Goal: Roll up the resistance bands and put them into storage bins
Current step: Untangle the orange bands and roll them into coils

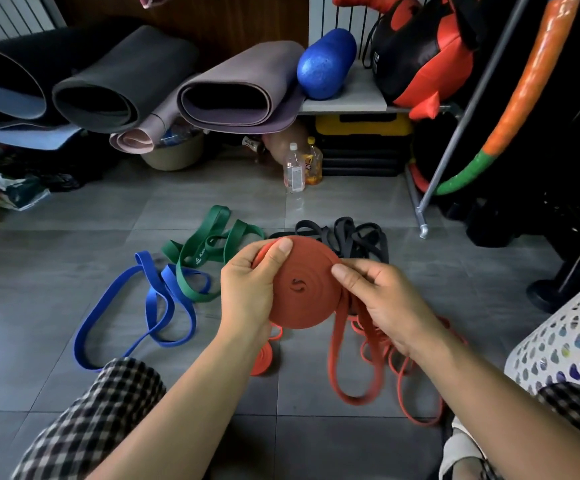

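Observation:
An orange resistance band is wound into a flat coil held above the grey tiled floor. My left hand grips the coil's left side, thumb over its top edge. My right hand pinches the coil's right edge, where the band's loose tail hangs to the floor. Loose on the floor lie a blue band, a green band and a black band. A small orange roll lies below my left wrist. A white perforated bin stands at the right edge.
Rolled yoga mats and a blue foam roller sit on a shelf at the back. Two plastic bottles stand on the floor beneath. A metal rack leg and dark equipment crowd the right side.

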`<control>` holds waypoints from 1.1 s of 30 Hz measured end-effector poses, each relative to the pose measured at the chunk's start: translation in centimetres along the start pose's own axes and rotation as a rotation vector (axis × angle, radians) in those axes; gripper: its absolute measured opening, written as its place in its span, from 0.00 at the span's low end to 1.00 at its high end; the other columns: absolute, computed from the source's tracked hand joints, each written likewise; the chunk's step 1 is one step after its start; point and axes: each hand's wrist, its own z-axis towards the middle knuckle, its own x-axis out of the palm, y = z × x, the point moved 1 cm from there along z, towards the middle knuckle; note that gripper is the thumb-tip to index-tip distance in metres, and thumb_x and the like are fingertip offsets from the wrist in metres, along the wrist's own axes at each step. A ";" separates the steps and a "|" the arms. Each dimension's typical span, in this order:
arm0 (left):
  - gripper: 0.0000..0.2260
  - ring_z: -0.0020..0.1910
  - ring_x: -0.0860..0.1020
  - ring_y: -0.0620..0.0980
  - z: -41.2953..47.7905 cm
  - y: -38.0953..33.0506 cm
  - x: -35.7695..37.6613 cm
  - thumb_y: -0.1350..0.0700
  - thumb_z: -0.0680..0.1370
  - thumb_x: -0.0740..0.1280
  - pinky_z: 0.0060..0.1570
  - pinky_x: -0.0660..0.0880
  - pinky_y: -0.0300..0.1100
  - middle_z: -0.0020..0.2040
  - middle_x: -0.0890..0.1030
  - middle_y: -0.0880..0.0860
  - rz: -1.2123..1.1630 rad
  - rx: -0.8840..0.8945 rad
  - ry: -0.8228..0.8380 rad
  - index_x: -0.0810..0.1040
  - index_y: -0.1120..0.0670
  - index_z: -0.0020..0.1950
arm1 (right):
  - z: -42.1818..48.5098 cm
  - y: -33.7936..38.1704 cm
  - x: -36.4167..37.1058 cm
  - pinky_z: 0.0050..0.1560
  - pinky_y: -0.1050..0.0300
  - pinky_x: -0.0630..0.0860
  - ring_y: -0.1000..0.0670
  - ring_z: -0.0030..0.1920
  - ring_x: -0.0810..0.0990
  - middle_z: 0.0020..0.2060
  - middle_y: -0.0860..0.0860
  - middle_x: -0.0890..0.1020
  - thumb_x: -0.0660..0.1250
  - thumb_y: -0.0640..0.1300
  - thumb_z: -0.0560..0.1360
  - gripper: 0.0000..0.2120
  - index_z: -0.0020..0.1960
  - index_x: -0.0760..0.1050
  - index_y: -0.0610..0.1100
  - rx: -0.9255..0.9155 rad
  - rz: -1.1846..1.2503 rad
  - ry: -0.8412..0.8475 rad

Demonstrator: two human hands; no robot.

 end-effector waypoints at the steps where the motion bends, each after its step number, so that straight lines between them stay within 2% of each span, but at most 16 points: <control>1: 0.03 0.33 0.79 0.42 0.1 -0.1 0.1 0.57 0.73 0.69 0.33 0.77 0.36 0.32 0.81 0.45 -0.022 -0.023 -0.007 0.80 0.53 0.39 | 0.1 0.2 -0.2 0.46 0.63 0.78 0.59 0.42 0.82 0.38 0.57 0.84 0.64 0.43 0.74 0.07 0.43 0.79 0.51 -0.008 -0.014 0.017; 4: 0.03 0.30 0.78 0.44 0.3 -0.4 0.5 0.56 0.73 0.69 0.31 0.77 0.36 0.31 0.81 0.47 -0.079 -0.107 0.004 0.79 0.54 0.39 | 0.2 0.8 -1.0 0.52 0.59 0.78 0.55 0.46 0.82 0.42 0.53 0.85 0.64 0.44 0.74 0.06 0.45 0.80 0.51 -0.029 -0.070 0.048; 6: 0.04 0.29 0.78 0.44 0.3 -0.4 0.7 0.56 0.73 0.69 0.29 0.77 0.37 0.30 0.81 0.47 -0.092 -0.128 0.011 0.79 0.54 0.39 | 0.4 1.0 -1.4 0.52 0.57 0.78 0.53 0.46 0.82 0.42 0.52 0.85 0.64 0.43 0.74 0.06 0.45 0.80 0.50 -0.022 -0.102 0.054; 9: 0.04 0.30 0.79 0.44 0.0 -0.2 0.9 0.56 0.74 0.69 0.30 0.77 0.37 0.30 0.81 0.47 -0.132 -0.135 -0.009 0.79 0.55 0.40 | 0.3 0.8 -1.3 0.44 0.56 0.80 0.50 0.40 0.83 0.38 0.49 0.85 0.66 0.45 0.71 0.05 0.44 0.80 0.49 0.056 0.048 0.013; 11: 0.05 0.31 0.80 0.45 -0.1 0.0 1.0 0.55 0.74 0.69 0.31 0.78 0.38 0.31 0.81 0.47 -0.191 -0.172 -0.045 0.79 0.55 0.40 | 0.1 0.2 -0.8 0.40 0.60 0.78 0.53 0.36 0.82 0.36 0.51 0.84 0.67 0.46 0.68 0.06 0.43 0.80 0.47 0.113 0.170 -0.022; 13: 0.05 0.33 0.80 0.46 -0.1 0.3 0.9 0.53 0.73 0.69 0.35 0.79 0.41 0.31 0.81 0.47 -0.235 -0.206 -0.090 0.79 0.54 0.41 | -0.1 -0.4 -0.1 0.36 0.65 0.77 0.57 0.34 0.81 0.33 0.53 0.84 0.66 0.44 0.71 0.04 0.43 0.79 0.45 0.150 0.260 -0.055; 18: 0.06 0.35 0.81 0.47 -0.2 0.3 1.0 0.52 0.74 0.69 0.35 0.79 0.41 0.35 0.82 0.49 -0.266 -0.235 -0.105 0.79 0.54 0.43 | -0.2 -0.1 0.0 0.27 0.69 0.71 0.57 0.30 0.79 0.29 0.53 0.82 0.64 0.43 0.74 0.06 0.41 0.78 0.45 0.134 0.281 -0.111; 20: 0.06 0.36 0.81 0.48 -0.4 0.4 1.2 0.51 0.73 0.69 0.36 0.79 0.43 0.36 0.82 0.50 -0.274 -0.241 -0.117 0.79 0.54 0.43 | -0.2 -0.5 0.3 0.31 0.67 0.74 0.56 0.32 0.80 0.31 0.52 0.82 0.64 0.44 0.73 0.06 0.41 0.79 0.44 0.132 0.349 -0.131; 23: 0.07 0.41 0.81 0.52 -1.1 1.2 1.3 0.50 0.73 0.69 0.45 0.79 0.49 0.40 0.82 0.52 -0.310 -0.288 -0.118 0.79 0.53 0.44 | -0.4 -1.7 1.3 0.46 0.57 0.78 0.52 0.40 0.82 0.38 0.48 0.84 0.65 0.45 0.71 0.08 0.40 0.81 0.44 0.141 0.447 -0.194; 24: 0.07 0.43 0.81 0.53 -1.3 1.5 1.4 0.50 0.73 0.68 0.48 0.79 0.51 0.42 0.82 0.52 -0.319 -0.305 -0.105 0.79 0.53 0.45 | -0.5 -1.7 1.4 0.45 0.57 0.78 0.53 0.39 0.82 0.36 0.49 0.84 0.65 0.45 0.72 0.09 0.37 0.81 0.45 0.145 0.425 -0.210; 26: 0.06 0.45 0.80 0.54 -1.5 2.0 1.2 0.50 0.74 0.67 0.51 0.77 0.53 0.43 0.82 0.53 -0.328 -0.348 -0.055 0.79 0.53 0.45 | -0.3 -1.5 0.8 0.38 0.62 0.77 0.57 0.34 0.81 0.32 0.53 0.83 0.65 0.45 0.73 0.12 0.34 0.81 0.47 0.154 0.313 -0.216; 28: 0.05 0.43 0.79 0.53 -1.0 2.0 0.7 0.52 0.73 0.68 0.48 0.76 0.51 0.40 0.82 0.52 -0.287 -0.374 0.071 0.78 0.52 0.43 | 0.0 -0.9 -0.5 0.31 0.66 0.75 0.59 0.30 0.79 0.30 0.53 0.82 0.64 0.43 0.74 0.10 0.35 0.79 0.46 0.142 0.246 -0.193; 29: 0.05 0.41 0.78 0.53 -0.6 1.7 0.3 0.51 0.71 0.70 0.45 0.74 0.48 0.39 0.81 0.52 -0.240 -0.370 0.144 0.78 0.52 0.42 | 0.2 -0.6 -1.1 0.31 0.67 0.76 0.59 0.30 0.80 0.30 0.53 0.82 0.64 0.43 0.75 0.08 0.38 0.79 0.46 0.132 0.213 -0.158; 31: 0.09 0.40 0.75 0.51 0.3 1.4 -0.6 0.49 0.67 0.73 0.44 0.70 0.46 0.40 0.80 0.50 -0.010 -0.286 0.311 0.80 0.50 0.43 | 0.3 0.0 -2.1 0.38 0.65 0.77 0.57 0.35 0.81 0.33 0.54 0.84 0.64 0.43 0.75 0.06 0.42 0.79 0.48 0.093 0.006 -0.022; 33: 0.07 0.40 0.78 0.44 0.3 1.2 -0.8 0.52 0.70 0.72 0.43 0.73 0.40 0.41 0.81 0.48 0.194 -0.193 0.473 0.81 0.51 0.46 | 0.0 0.2 -2.2 0.43 0.61 0.78 0.55 0.39 0.82 0.37 0.52 0.84 0.64 0.44 0.75 0.05 0.45 0.80 0.49 0.062 -0.289 0.140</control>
